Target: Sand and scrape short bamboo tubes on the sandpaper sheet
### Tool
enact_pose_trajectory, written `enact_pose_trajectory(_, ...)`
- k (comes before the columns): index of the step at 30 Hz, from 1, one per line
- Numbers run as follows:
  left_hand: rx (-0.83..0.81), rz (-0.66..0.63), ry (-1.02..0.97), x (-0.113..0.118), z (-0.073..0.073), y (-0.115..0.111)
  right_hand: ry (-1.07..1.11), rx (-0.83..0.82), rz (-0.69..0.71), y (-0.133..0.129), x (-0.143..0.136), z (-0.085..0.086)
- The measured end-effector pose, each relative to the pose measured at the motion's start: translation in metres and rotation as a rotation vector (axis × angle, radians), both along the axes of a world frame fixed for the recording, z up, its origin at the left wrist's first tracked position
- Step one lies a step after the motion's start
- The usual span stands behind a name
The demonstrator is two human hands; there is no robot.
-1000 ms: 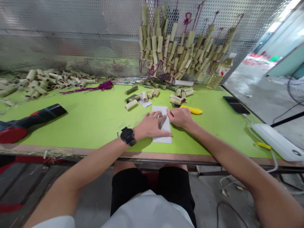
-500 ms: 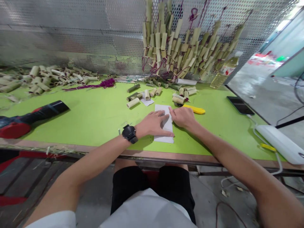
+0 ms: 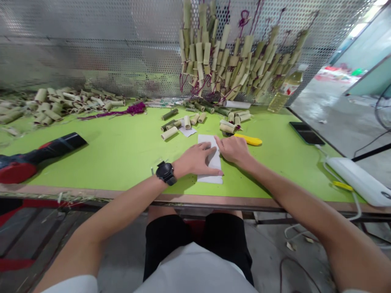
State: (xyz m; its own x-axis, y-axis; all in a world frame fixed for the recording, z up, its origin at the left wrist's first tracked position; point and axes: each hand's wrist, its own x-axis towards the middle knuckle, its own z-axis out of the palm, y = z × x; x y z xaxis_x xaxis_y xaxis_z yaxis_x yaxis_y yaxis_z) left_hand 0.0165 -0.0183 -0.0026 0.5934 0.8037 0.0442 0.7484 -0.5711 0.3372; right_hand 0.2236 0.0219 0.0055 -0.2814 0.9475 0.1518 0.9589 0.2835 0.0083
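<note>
A folded sheet of white paper (image 3: 210, 178) lies on the green tabletop in front of me. My left hand (image 3: 200, 159) is spread flat over its middle, fingers apart, with a black watch (image 3: 165, 172) on the wrist. My right hand (image 3: 234, 149) is curled closed, its leading fingertip touching the paper's right edge near the top. Beyond it lies a yellow-handled tool (image 3: 249, 139), partly hidden by short bamboo tubes. More bamboo tubes (image 3: 169, 133) and a small piece of white paper (image 3: 187, 131) lie past the sheet.
A red and black power tool (image 3: 39, 154) rests at left, below a heap of bamboo tubes (image 3: 49, 108) and purple string (image 3: 136, 108). Bamboo strings (image 3: 226, 57) hang on the perforated metal panel. At right are a bottle (image 3: 285, 89), a phone (image 3: 306, 133) and a white power strip (image 3: 360, 179).
The view has shifted slightly. My right hand's fingertip has slid a little up along the paper's edge. My left hand stays spread on the sheet.
</note>
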Motion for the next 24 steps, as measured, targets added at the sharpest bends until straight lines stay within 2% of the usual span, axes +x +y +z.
enact_pose_trajectory(5, -0.012, -0.006, 0.01, 0.0, 0.003, 0.0, 0.025, 0.041, -0.026, 0.014, -0.009, 0.003)
enact_pose_trajectory(10, -0.042, 0.002, 0.025, 0.0, 0.004, 0.001, 0.097, 0.118, 0.024, 0.011, 0.0, 0.0)
enact_pose_trajectory(16, -0.04, 0.007, 0.039, -0.001, 0.005, 0.0, 0.145, 0.172, 0.058, 0.02, 0.007, -0.005)
enact_pose_trajectory(24, -0.065, 0.003, 0.055, 0.0, 0.007, -0.001, 0.264, 0.149, 0.049, 0.026, 0.007, -0.01)
